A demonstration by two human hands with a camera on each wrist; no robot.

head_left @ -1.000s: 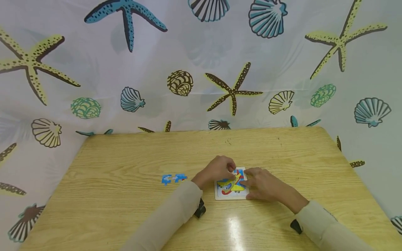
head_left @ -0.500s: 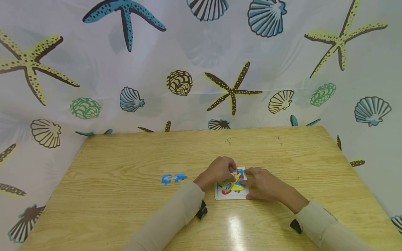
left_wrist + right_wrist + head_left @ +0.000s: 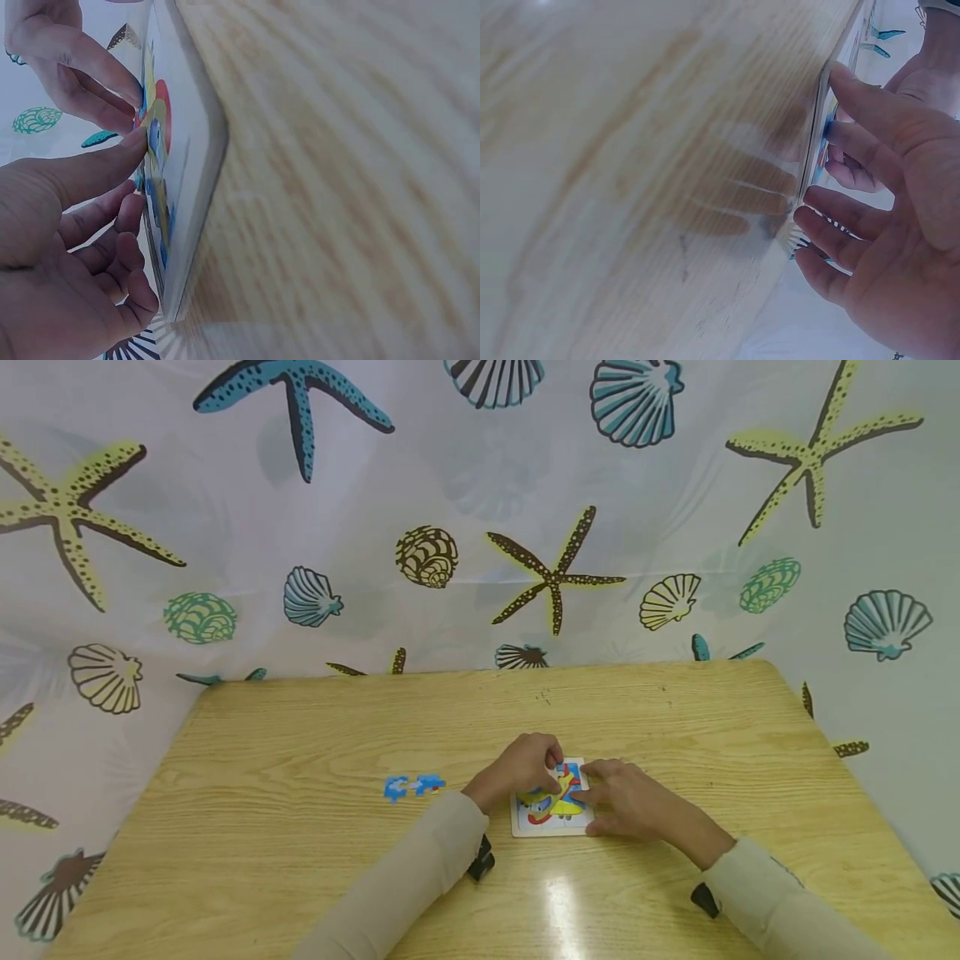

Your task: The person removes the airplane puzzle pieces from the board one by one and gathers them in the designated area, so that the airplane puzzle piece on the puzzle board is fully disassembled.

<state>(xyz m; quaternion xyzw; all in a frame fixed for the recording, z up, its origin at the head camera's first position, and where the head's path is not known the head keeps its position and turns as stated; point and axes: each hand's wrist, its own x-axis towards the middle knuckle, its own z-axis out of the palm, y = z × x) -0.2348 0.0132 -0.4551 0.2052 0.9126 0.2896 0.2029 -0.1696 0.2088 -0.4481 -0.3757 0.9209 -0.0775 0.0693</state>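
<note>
Puzzle [image 3: 558, 812] on desk [image 3: 300, 860], partly under left hand [image 3: 519, 768], fingers [image 3: 129, 217] bent, grip unclear. Against its right edge, right hand [image 3: 628, 800], fingers spread, merely touching.

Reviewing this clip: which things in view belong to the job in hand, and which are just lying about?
Belongs to the job:
framed airplane puzzle, with the left hand and right hand on it
loose blue puzzle pieces, probably for that puzzle

Only surroundings, nothing evidently stray:
wooden table
shell-and-starfish cloth
</note>
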